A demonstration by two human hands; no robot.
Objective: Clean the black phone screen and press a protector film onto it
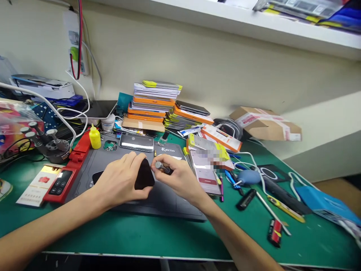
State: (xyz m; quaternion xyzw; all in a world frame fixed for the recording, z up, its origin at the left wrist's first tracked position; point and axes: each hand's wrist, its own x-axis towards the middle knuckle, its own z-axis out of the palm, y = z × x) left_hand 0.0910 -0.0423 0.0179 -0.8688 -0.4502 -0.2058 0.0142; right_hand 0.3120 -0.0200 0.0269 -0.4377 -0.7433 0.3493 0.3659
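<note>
My left hand (pixel 122 178) is closed around a black smartphone (pixel 144 175) and holds it tilted up on edge above the grey work mat (pixel 135 209). Pinched in the fingers of my right hand (pixel 177 175) is a small screwdriver (pixel 159 165) with a grey cap and dark handle, close to the phone's right edge. Its tip is hidden, so I cannot tell whether it touches the phone. Part of another dark phone-like piece (pixel 97 176) shows on the mat behind my left wrist. Further back on the mat lies a phone (pixel 137 142).
At the left stand a screwdriver rack (pixel 53 148), a red device (pixel 60 184) and a yellow bottle (pixel 95 137). Boxes are stacked (pixel 153 101) by the wall. To the right lie a lit phone (pixel 204 173), a blue air blower (pixel 249 177), a yellow cutter (pixel 286 209) and cables.
</note>
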